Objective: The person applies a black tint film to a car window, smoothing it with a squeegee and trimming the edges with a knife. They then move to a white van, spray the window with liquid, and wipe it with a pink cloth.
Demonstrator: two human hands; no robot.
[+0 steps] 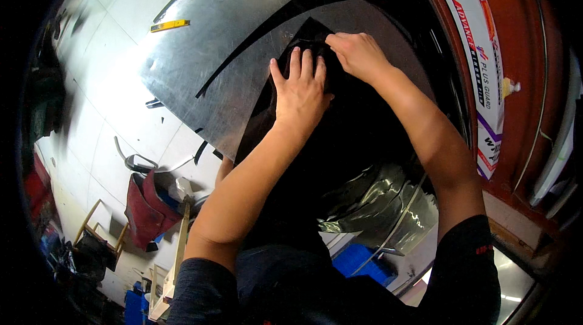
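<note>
My left hand [302, 91] lies with its fingers spread, pressing on a dark sheet [311, 28] spread over a shiny metal table [234, 15]. Just to its right, my right hand [361, 54] is closed, thumb and fingers pinched together at the sheet's edge near its far corner. Whether the fingertips also hold some small tool, I cannot make out. A thin black strip [243, 50] curves across the metal to the left of both hands.
A yellow utility knife [170, 25] lies on the table's far left. Crumpled shiny film [388, 203] hangs at the near right. A long white printed box [470, 51] rests along the right on a red-brown surface. Maroon cloth [149, 209] sits at the lower left over pale floor tiles.
</note>
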